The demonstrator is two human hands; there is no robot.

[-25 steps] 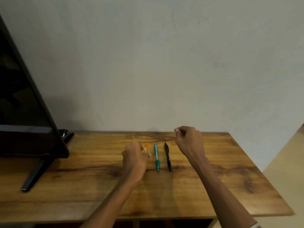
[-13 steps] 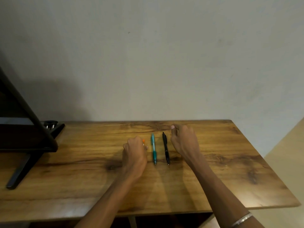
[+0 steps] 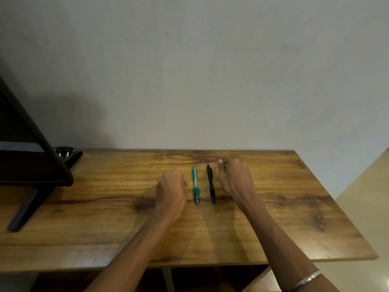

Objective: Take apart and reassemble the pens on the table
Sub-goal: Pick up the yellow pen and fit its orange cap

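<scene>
Your right hand (image 3: 233, 178) has come down since a moment ago. It was up in the air with the fingers curled; now it rests low on the brown wooden tabletop (image 3: 294, 207), just beside the slim black plastic pen (image 3: 211, 184). Its fingers are loosely bent and hold nothing that I can see.

Your left hand (image 3: 171, 188) has stayed in its spot. It is curled over the small orange pen (image 3: 183, 173). Only a tiny orange bit peeks out past the knuckles, so I cannot tell if you are gripping it or just covering it.

The teal plastic pen with a rubbery grip (image 3: 195, 185) lies flat between your two hands, close to the black one. Both are long, thin and smooth, with their pointed tips toward you.

All the pens look whole, so I think the taking apart has not begun. You seem ready to pick one up.

The tabletop is smooth with dark wavy grain. A dark screen on slanted legs (image 3: 31, 165) stands far to the left.
</scene>
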